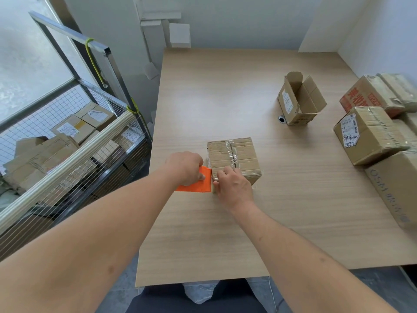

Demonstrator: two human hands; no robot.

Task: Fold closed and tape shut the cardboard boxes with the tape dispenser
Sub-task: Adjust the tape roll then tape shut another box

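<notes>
L hand [186, 169] grips orange dispenser [198, 182] beside box [234, 154]; R hand [233, 188] presses box w/ relaxed fingers

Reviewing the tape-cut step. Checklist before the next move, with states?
1. Box flaps closed: ok.
2. Tape along top seam: ok.
3. Left hand grips dispenser: ok.
4. Right hand braces box at near edge: ok.
5. Tape cut from dispenser: cannot tell, hands hide it.
6. Open box at the far side awaits folding: not ok yet.
</notes>
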